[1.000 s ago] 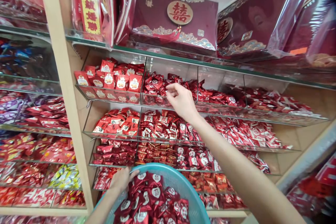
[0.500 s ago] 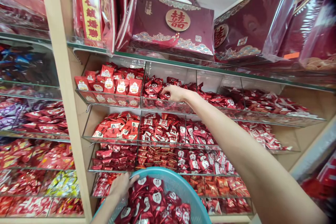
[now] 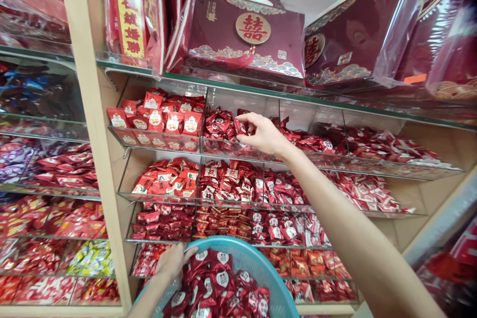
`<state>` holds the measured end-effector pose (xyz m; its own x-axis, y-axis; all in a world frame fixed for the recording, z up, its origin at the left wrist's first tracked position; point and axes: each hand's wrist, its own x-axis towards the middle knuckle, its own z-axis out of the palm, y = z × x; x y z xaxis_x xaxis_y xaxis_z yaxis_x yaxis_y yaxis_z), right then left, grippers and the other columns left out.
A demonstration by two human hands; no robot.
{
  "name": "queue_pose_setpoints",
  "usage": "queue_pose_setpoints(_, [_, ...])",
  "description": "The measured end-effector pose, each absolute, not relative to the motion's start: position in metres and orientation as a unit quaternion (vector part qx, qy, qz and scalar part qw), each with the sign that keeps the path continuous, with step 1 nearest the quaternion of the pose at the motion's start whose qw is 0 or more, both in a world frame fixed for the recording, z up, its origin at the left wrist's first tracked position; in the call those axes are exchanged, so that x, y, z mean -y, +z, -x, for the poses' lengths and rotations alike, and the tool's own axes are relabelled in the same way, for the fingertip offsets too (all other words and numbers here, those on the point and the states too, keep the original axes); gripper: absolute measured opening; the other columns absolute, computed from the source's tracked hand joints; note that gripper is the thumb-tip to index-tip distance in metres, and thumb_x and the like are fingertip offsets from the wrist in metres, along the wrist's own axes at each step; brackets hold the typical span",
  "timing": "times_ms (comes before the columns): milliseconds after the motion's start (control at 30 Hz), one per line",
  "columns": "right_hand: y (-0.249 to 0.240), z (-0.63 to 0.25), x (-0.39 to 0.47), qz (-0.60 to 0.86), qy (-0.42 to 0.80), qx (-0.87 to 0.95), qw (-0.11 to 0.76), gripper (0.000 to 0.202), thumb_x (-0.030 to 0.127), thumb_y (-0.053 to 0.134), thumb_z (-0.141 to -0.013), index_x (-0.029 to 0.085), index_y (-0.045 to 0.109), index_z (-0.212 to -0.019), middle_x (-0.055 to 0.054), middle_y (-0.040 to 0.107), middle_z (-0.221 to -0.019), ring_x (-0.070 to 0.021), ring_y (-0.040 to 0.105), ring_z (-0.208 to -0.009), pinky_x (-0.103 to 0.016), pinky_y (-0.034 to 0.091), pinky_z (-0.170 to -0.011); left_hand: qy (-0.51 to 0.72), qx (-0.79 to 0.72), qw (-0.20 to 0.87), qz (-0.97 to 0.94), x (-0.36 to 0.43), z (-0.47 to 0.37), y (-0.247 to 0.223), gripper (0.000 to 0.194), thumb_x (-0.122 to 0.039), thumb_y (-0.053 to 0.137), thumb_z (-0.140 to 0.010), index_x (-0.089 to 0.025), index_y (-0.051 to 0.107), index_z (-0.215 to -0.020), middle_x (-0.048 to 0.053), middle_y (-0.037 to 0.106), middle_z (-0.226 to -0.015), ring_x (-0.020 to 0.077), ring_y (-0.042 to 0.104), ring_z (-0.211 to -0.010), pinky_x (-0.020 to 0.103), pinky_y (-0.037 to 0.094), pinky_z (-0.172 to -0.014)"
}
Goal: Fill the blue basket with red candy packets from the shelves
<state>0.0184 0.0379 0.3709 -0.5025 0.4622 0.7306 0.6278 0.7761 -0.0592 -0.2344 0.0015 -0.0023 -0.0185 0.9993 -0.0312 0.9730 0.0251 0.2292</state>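
Observation:
My right hand [image 3: 263, 133] is at the upper compartment of the rack, its thumb and fingers pinching a small red wrapped packet [image 3: 241, 126]. Just left of it lies a heap of similar dark red packets [image 3: 219, 123] behind a clear front strip. Lower down, my left hand [image 3: 170, 260] grips the left rim of a round teal plastic basket [image 3: 278, 278], fingers over the edge. Dark red packets with white heart-shaped labels [image 3: 222, 279] fill much of the basket. The basket's near side runs out of view.
Clear dividers split the rack into tiers of red packets [image 3: 164, 181]. A glass shelf [image 3: 335, 102] above carries maroon gift bags [image 3: 231, 35] in plastic. A wooden upright [image 3: 93, 124] separates the left rack, where yellow packets [image 3: 91, 258] lie low.
My right hand has drawn back slightly to the right from the heap, with a red packet now showing in its fingers. My left hand and the basket have hardly moved.

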Motion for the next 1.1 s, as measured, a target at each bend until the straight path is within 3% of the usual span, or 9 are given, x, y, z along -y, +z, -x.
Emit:
queue_pose_setpoints(167, [0.279,-0.009,0.015,0.286,-0.036,0.874,0.391,0.037,0.023,0.056,-0.075,0.023,0.054,-0.112,-0.004,0.058,-0.107,-0.0188,0.049,-0.097,-0.039,0.035,-0.089,0.062,-0.718,0.097,-0.686,0.001,0.231,0.005,0.056,-0.062,0.028,-0.082,-0.018,0.062,-0.082,0.013,0.070,-0.088,0.0278,0.065,-0.086,0.031,0.044,-0.066])
queue_pose_setpoints(300, [0.176,0.003,0.038,0.347,0.086,0.883,0.304,0.041,0.027,0.057,-0.076,0.023,0.051,-0.117,-0.004,0.057,-0.110,-0.0192,0.047,-0.100,-0.038,0.034,-0.091,0.053,-0.724,0.105,-0.680,0.000,0.229,0.007,0.058,-0.064,0.030,-0.080,-0.017,0.064,-0.088,0.016,0.069,-0.092,0.0294,0.064,-0.089,0.032,0.045,-0.068])
queue_pose_setpoints(433, [0.109,0.009,0.047,0.398,0.114,0.882,0.226,0.042,0.026,0.058,-0.076,0.021,0.052,-0.117,-0.005,0.056,-0.111,-0.0208,0.045,-0.103,-0.037,0.034,-0.090,0.051,-0.723,0.107,-0.681,-0.002,0.230,0.004,0.060,-0.066,0.029,-0.079,-0.019,0.065,-0.091,0.015,0.069,-0.093,0.0266,0.064,-0.090,0.030,0.045,-0.070])
queue_pose_setpoints(867, [0.038,0.040,0.089,0.257,0.142,0.956,-0.024,0.040,0.041,0.065,-0.068,0.016,0.059,-0.098,-0.007,0.060,-0.094,-0.0225,0.050,-0.094,-0.037,0.039,-0.085,0.041,-0.717,0.103,-0.688,0.001,0.228,0.008,0.067,-0.068,0.024,-0.079,-0.015,0.064,-0.087,0.017,0.068,-0.093,0.0271,0.063,-0.093,0.032,0.044,-0.076])
queue_pose_setpoints(1100, [0.029,0.049,0.098,0.275,0.147,0.944,-0.112,0.046,0.041,0.065,-0.066,0.012,0.060,-0.102,-0.012,0.060,-0.102,-0.0272,0.049,-0.105,-0.043,0.039,-0.091,0.034,-0.725,0.111,-0.679,0.002,0.226,0.012,0.065,-0.066,0.026,-0.080,-0.014,0.064,-0.091,0.019,0.067,-0.097,0.0273,0.061,-0.096,0.032,0.043,-0.080])
